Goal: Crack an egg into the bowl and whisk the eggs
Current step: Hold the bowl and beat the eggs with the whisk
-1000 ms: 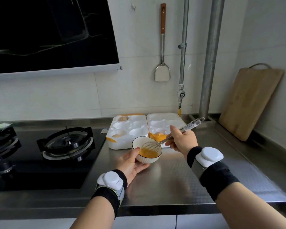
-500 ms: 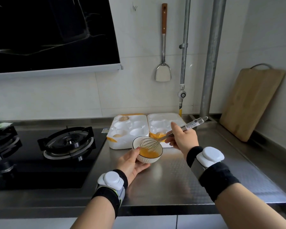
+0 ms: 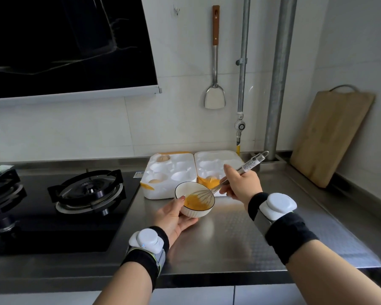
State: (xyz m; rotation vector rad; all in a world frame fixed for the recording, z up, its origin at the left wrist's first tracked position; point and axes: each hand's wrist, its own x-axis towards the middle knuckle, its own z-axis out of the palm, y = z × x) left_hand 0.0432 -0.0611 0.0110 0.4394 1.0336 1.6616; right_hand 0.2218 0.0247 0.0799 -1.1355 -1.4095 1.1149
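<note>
A small white bowl with a dark rim sits tilted on the steel counter, holding beaten yellow egg. My left hand cups the bowl from its near left side, thumb on the rim. A metal whisk is gripped by its handle in my right hand, its wire head down in the egg. Behind the bowl lies an open white egg carton with a brown egg at the front left and another egg at the back left. A cracked shell rests in the carton's right half.
A black gas hob with burner fills the counter's left side. A wooden cutting board leans on the right wall. A spatula hangs on the tiled wall beside metal pipes. The counter's front edge runs below my wrists.
The whisk head has shifted within the bowl as my right hand stirs; the handle now tips slightly higher. My left hand keeps its hold on the bowl.
</note>
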